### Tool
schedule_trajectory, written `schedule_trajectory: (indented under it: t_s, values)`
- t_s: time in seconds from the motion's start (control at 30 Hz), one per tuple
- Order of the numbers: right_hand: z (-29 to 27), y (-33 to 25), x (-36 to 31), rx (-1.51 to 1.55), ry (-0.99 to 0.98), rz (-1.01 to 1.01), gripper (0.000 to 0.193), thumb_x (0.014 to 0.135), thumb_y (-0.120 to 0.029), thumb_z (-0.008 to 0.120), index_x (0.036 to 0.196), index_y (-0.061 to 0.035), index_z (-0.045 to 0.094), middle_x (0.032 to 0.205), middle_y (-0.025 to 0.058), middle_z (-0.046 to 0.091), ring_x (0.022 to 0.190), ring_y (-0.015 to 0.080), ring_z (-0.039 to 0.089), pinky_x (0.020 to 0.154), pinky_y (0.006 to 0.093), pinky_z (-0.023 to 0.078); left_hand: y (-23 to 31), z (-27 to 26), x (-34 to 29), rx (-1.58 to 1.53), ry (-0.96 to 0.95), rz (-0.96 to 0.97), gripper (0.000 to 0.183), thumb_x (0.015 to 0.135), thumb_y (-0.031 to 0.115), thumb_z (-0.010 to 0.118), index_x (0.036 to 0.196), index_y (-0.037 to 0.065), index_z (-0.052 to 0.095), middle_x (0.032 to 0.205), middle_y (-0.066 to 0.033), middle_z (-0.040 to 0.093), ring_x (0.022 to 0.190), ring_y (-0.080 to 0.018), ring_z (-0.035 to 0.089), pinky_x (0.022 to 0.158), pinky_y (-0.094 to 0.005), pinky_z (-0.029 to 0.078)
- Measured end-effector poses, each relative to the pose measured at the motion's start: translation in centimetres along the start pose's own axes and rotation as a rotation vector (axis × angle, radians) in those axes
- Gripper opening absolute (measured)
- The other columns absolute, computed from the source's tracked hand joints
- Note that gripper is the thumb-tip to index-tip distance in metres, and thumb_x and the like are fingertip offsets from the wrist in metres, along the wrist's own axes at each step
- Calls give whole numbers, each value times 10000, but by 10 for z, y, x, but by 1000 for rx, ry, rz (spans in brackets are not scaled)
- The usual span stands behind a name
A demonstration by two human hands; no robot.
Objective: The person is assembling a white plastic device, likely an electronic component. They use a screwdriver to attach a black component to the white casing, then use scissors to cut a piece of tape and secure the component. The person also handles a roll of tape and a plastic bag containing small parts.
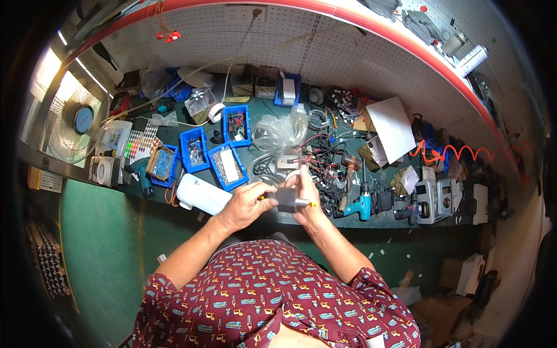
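A dark grey, boxy part is held between my hands above the bench's front edge. A short silver cylinder sticks out of its right side, with a small yellow tip beyond. My left hand is closed at the part's left end, thumb and fingers pinched together; a bit of yellow shows there, too small to name. My right hand holds the part from the right and behind, its fingers partly hidden by it. Just beyond the fingers lies a light metal piece with red and black leads beside it.
Blue bins of small parts and a white plastic bottle lie on the left. To the right are tangled cables, a teal cordless drill and a white board. A fan stands far left; a red-edged shelf overhangs.
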State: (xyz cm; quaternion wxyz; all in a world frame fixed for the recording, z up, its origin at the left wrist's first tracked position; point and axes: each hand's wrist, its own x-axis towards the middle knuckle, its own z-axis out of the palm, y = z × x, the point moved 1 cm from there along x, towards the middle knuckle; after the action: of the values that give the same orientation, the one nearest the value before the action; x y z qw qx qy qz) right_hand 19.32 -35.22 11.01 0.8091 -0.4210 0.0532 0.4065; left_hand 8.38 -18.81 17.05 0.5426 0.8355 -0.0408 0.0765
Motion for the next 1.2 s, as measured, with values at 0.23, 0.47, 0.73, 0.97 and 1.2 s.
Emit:
schedule_trajectory:
  t_s: [0.23,0.47,0.73,0.97,1.2]
  values:
    - [34,-7,-24,489,155,-180,763,1001,-730,321,959,-38,640,913,134,669,923,273,647,831,407,535,-5,34,13,96,230,66,309,889,175,789,1083,-31,666,879,-130,669,744,-224,664,634,-334,520]
    - [29,-8,-15,371,160,-182,710,969,-745,413,932,-64,609,830,115,639,813,274,628,779,398,534,8,29,18,344,11,55,292,829,202,805,907,-10,620,796,-157,654,701,-327,679,607,-414,545]
    - [35,-6,-19,248,-41,-314,237,898,-70,736,1070,-48,575,914,92,659,830,208,668,843,371,579,17,25,25,466,10,144,321,901,302,720,814,18,599,726,-166,641,669,-367,670,578,-450,523]
    - [31,-6,-14,169,-75,-336,221,871,-95,726,1029,-61,576,904,71,631,835,195,644,898,420,562,4,40,21,214,111,119,201,940,197,668,876,13,619,752,-173,645,678,-380,664,575,-457,518]
    - [9,-3,-1,192,-121,-353,185,872,-127,716,1001,-86,591,922,63,610,830,194,607,858,425,540,-12,60,26,-28,108,28,203,972,186,623,904,-5,625,754,-196,654,692,-377,667,631,-449,522]
